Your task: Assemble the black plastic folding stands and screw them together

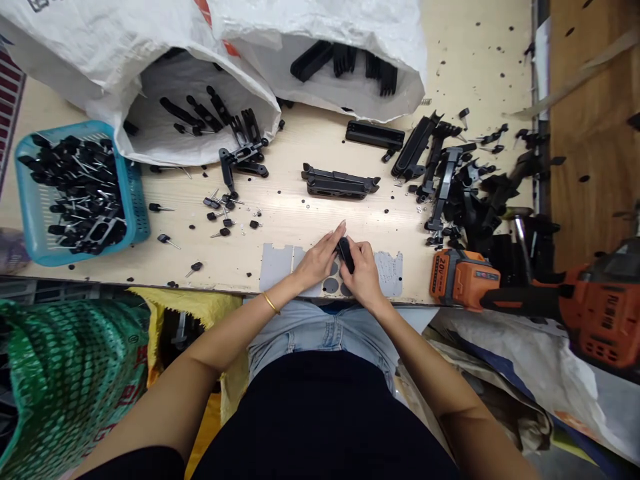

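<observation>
My right hand is wrapped round a small black plastic part near the table's front edge. Against the left side of that part lies my left hand, its fingers stretched out and pointing away from me. Beneath both hands are grey sheets with round shapes, one of them a dark disc. Farther back on the table rests a pair of long black folded parts. Whether my left fingers press on the part is hard to tell.
A blue basket of black-headed screws stands left. White sacks holding black parts lie at the back. Black parts are heaped right, beside an orange battery and power tool. Loose screws are scattered left of centre.
</observation>
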`<state>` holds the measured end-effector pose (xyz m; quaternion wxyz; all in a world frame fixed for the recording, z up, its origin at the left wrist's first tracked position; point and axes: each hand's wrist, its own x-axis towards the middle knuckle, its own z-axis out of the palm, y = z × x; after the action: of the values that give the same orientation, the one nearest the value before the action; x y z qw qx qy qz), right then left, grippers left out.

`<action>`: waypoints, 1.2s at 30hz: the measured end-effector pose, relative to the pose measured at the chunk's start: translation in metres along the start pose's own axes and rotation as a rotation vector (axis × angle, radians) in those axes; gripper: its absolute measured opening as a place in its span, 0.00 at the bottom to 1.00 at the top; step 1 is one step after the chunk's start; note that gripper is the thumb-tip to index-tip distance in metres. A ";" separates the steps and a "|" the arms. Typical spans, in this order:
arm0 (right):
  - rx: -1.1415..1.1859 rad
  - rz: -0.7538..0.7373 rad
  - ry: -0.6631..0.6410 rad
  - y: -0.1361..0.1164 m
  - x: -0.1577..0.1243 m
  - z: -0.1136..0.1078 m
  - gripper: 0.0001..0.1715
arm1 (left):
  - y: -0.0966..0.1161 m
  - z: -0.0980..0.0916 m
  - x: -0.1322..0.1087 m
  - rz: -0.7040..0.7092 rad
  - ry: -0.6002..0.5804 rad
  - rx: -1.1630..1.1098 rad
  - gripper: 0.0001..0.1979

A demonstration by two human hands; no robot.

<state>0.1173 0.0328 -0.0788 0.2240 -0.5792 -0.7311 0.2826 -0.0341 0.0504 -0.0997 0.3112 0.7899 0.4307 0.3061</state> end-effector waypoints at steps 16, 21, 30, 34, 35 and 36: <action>-0.010 -0.059 -0.078 -0.001 0.001 -0.001 0.40 | -0.015 -0.006 0.000 -0.065 0.084 0.070 0.17; 0.008 -0.035 -0.068 -0.002 0.001 -0.001 0.42 | -0.026 -0.023 0.013 0.053 -0.156 0.007 0.16; -0.030 -0.006 -0.068 -0.008 0.000 0.003 0.39 | -0.015 -0.009 0.005 -0.012 -0.007 0.049 0.17; 0.017 -0.025 -0.133 -0.005 0.007 -0.015 0.35 | -0.015 -0.018 0.008 -0.028 -0.046 0.137 0.20; 0.016 -0.009 -0.103 0.000 0.013 -0.026 0.32 | -0.015 -0.021 0.006 -0.044 -0.028 0.160 0.21; -0.017 0.040 -0.031 0.008 0.021 -0.040 0.30 | -0.015 -0.024 0.003 -0.067 0.008 0.182 0.21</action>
<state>0.1442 0.0606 -0.0549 0.2021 -0.5911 -0.7252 0.2896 -0.0577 0.0654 -0.0959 0.2464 0.7989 0.4842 0.2581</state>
